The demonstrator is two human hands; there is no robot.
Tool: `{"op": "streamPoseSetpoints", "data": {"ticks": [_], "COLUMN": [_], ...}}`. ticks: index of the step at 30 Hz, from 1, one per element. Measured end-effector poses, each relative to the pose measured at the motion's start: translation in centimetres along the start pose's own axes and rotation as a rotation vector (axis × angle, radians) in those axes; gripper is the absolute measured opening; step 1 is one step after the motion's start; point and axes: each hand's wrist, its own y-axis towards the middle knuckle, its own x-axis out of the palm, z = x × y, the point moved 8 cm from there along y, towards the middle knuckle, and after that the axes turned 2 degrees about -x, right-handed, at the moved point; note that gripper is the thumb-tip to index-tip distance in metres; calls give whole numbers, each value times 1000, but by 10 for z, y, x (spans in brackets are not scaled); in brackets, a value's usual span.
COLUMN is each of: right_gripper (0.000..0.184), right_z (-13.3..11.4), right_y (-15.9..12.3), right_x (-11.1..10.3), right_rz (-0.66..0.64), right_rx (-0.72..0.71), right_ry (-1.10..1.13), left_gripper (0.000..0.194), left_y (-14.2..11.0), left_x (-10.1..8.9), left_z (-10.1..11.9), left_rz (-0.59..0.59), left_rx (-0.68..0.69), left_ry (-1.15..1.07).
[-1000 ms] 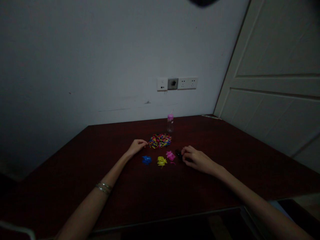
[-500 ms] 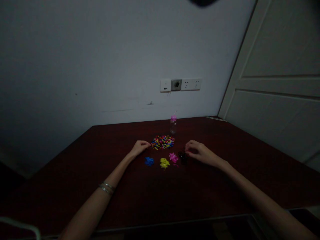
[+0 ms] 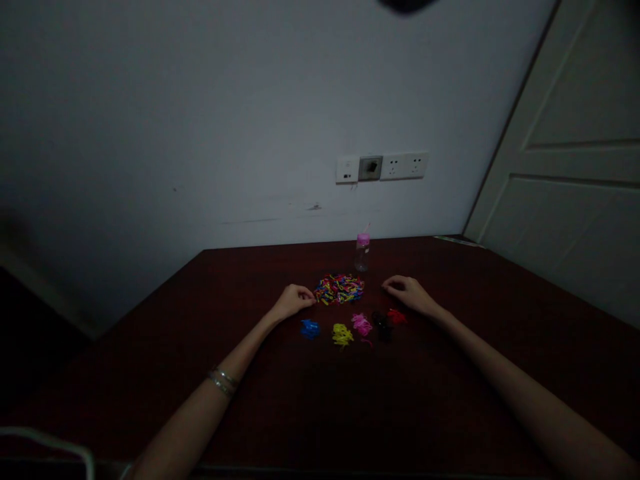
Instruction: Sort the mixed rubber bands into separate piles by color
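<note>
A mixed heap of small coloured rubber bands (image 3: 340, 289) lies on the dark red table. My left hand (image 3: 295, 301) rests at the heap's left edge, thumb and fingertips pinched together; anything between them is too small to see. My right hand (image 3: 407, 293) is right of the heap, apart from it, its forefinger and thumb curved to a pinch; no held thing can be made out. Nearer me lie separate little piles: blue bands (image 3: 310, 328), yellow bands (image 3: 343, 335), pink bands (image 3: 361, 325), black bands (image 3: 383, 325) and red bands (image 3: 397, 317), the last just below my right hand.
Behind the heap stands a clear bottle (image 3: 362, 257) with a pink lid. Wall sockets (image 3: 381, 168) sit above the table (image 3: 320, 407). A pale panelled door (image 3: 575, 180) is at the right, and a white cable (image 3: 55, 440) shows at lower left.
My right hand has moved up and away from the black pile, and the red pile now shows beneath it. The left hand stays by the heap. The view has turned slightly left.
</note>
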Motion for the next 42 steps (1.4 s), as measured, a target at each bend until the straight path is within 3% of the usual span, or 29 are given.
{"op": "streamPoseSetpoints", "data": {"ticks": [10,17,26,29,35,42], "right_gripper": [20,19,19,18,18,17], "right_z": [-4,-4,-2,0,1,3], "right_y": [-2,-3,-4,-3,-3,-4], "right_x": [6,5,6,7,10,11], "right_rz": [-10,6,2,-3,-17,-13], "right_rx": [-36,-42,-51,-51,-54,-46], "right_ry": [10,-1,-11,-2,23,42], "left_gripper": [20,17,19,20,23,23], "left_y": [-6,-7,-2,-10,-40,-47], "left_x": [-2,-5,-37,-40,-18,-9], "left_z": [11,18,16,18,16,14], "left_rz": [94,56,7,-70,-389,-460], "left_rx": [30,55,30,-1,-88,-63], "left_ry": [166,146,16,-72,-121,-159]}}
